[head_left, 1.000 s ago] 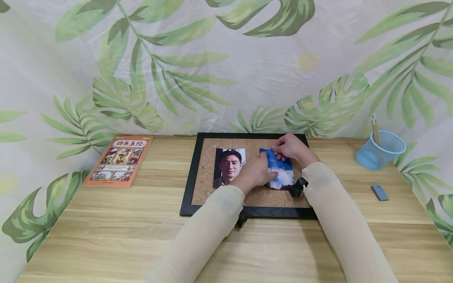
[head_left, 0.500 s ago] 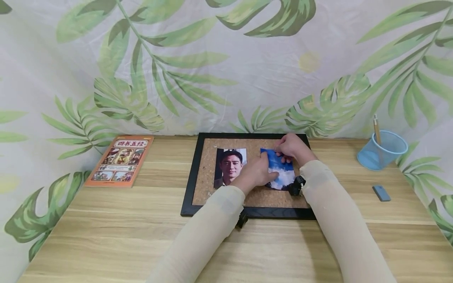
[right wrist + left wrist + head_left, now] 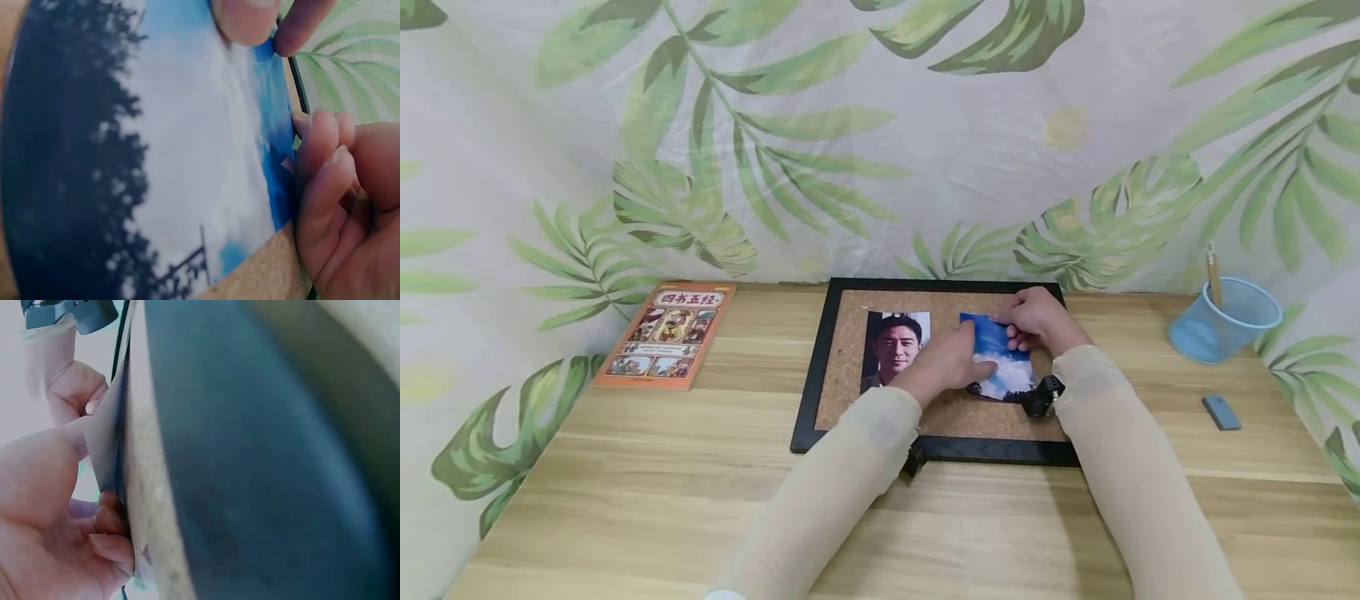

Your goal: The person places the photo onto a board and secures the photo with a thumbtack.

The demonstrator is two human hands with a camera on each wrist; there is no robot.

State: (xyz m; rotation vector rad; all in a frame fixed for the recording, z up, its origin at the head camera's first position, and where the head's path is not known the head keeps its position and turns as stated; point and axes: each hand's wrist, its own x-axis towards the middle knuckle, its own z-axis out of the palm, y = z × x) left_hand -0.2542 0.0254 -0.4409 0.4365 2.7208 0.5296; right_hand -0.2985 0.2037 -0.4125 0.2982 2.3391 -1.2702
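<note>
A photo of blue sky, cloud and dark trees (image 3: 1004, 375) lies on the cork board (image 3: 850, 408), its left side slightly lifted and bowed. My left hand (image 3: 949, 360) holds that photo by its left side, thumb over its face; the left wrist view shows its other fingers (image 3: 112, 544) curled by the edge. At the photo's top edge, my right hand (image 3: 1037, 319) has its fingertips pinched together. A small pale, clear piece like a pushpin (image 3: 288, 164) shows there, mostly hidden by the fingers. Beside the left hand, a portrait photo (image 3: 874, 342) lies on the board.
The board's black frame (image 3: 816, 379) lies on the wooden table (image 3: 662, 467) by the patterned backdrop (image 3: 820, 150). An orange comic-style book (image 3: 666, 337) lies at left. At right are a blue mesh cup (image 3: 1206, 329) with a pencil (image 3: 1214, 279) and a grey-blue block (image 3: 1221, 412).
The whole head view has shifted slightly to the right. Both hands stay at the sky photo; the right fingertips have edged a little rightward along its top edge.
</note>
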